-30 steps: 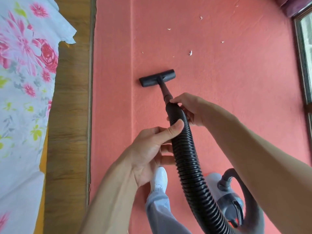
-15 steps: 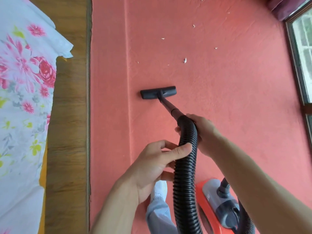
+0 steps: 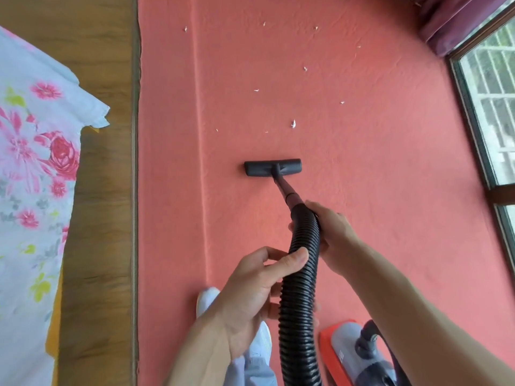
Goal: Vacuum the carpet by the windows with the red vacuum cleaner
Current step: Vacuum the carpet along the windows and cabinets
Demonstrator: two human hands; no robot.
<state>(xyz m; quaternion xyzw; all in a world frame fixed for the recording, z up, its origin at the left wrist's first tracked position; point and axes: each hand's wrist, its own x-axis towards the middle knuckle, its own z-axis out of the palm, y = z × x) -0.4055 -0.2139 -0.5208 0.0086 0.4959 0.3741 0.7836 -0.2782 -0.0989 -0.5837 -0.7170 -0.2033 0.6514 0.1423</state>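
Risks first: hose (image 3: 301, 274) loops down to the red vacuum cleaner (image 3: 334, 349) at lower right, close beside a shoe (image 3: 207, 299). A long push up-frame could drag the body or kink the hose. Left hand (image 3: 250, 296) curls round the hose mid-length, thumb on top. Right hand (image 3: 331, 232) grips it where hose meets tube. Nozzle (image 3: 273, 167) lies flat on the carpet (image 3: 376, 218), centre frame, just short of the white scraps (image 3: 293, 123). A ridge (image 3: 201, 162) in the carpet left of the nozzle could snag it. Open room lies up-frame and right, toward the window (image 3: 490, 107). Carpet edge meets wooden floor (image 3: 106, 190) at left.
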